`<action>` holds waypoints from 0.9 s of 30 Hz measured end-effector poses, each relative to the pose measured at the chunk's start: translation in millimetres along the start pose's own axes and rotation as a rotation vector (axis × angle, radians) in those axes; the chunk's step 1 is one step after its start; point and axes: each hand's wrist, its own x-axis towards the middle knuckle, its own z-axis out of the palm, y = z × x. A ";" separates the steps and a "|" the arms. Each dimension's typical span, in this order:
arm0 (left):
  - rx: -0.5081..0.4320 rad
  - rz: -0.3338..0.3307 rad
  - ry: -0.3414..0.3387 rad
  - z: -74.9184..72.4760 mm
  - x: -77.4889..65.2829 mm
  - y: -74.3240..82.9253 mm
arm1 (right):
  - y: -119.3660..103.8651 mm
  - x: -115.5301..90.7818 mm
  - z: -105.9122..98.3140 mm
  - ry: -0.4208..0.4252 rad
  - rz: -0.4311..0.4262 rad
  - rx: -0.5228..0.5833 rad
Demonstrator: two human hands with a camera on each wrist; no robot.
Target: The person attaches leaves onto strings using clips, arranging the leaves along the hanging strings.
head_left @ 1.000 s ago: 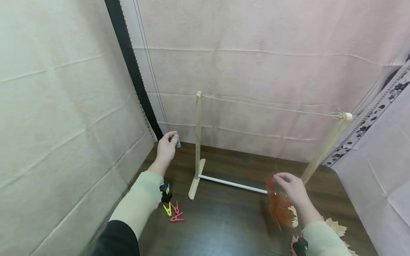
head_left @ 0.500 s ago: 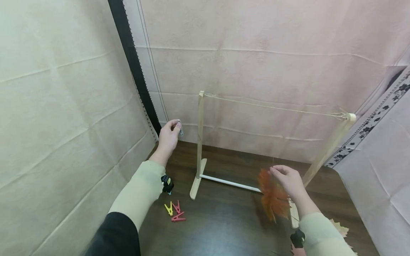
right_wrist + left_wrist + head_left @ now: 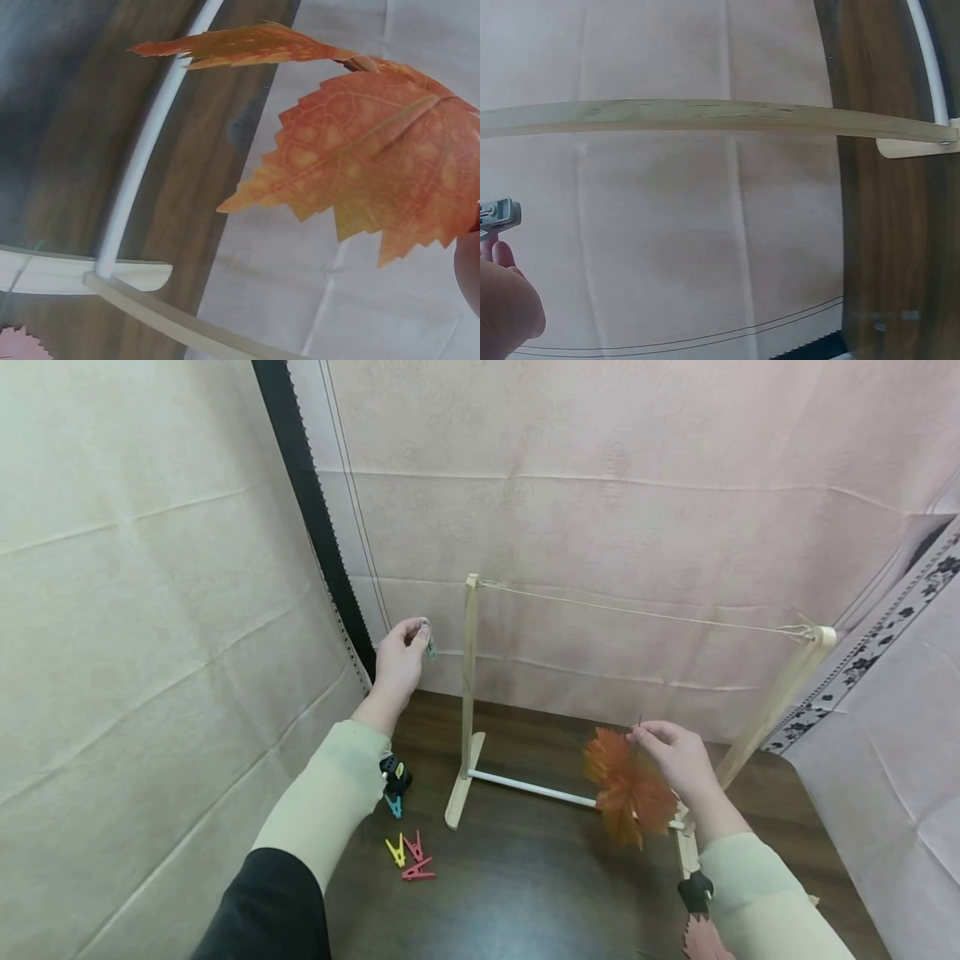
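Observation:
Raised beside the left post [image 3: 469, 677] of a small wooden rack, my left hand [image 3: 397, 662] pinches a grey-blue clothespin [image 3: 431, 648]. In the left wrist view that clothespin [image 3: 501, 214] sticks up above the fingertips. My right hand [image 3: 677, 762] holds an orange artificial maple leaf [image 3: 624, 789] by its stem, in front of the rack's right side and below its string [image 3: 637, 611]. The leaf [image 3: 367, 150] fills much of the right wrist view, where only a fingertip of that hand shows. Both hands are apart from the string.
A white rod [image 3: 532, 788] joins the rack's feet; its right post [image 3: 780, 697] leans outward in view. On the dark table lie a yellow clothespin [image 3: 396, 852], two red clothespins [image 3: 417, 870] and a blue clothespin [image 3: 393, 807]. A pinkish leaf [image 3: 705, 938] lies near the right sleeve.
My left hand has risen with the clothespin, moving slightly right toward the left post. The right hand has lifted the leaf up and a little left. The blue clothespin has come into sight.

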 end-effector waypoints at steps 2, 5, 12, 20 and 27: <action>-0.010 0.001 0.000 -0.9 1.1 5.6 | -3.3 1.9 -0.2 0.006 -0.008 -0.004; -0.027 0.006 -0.003 -2.9 2.6 14.7 | -7.5 4.8 -0.4 0.015 -0.023 -0.008; -0.026 0.063 0.010 -8.8 9.6 39.2 | -19.2 10.7 3.1 0.037 -0.079 -0.018; -0.051 0.119 0.043 -10.0 16.1 68.6 | -32.6 17.8 8.3 0.023 -0.093 -0.016; -0.102 0.133 0.062 -6.2 17.5 82.8 | -42.7 24.1 9.3 0.062 -0.123 -0.095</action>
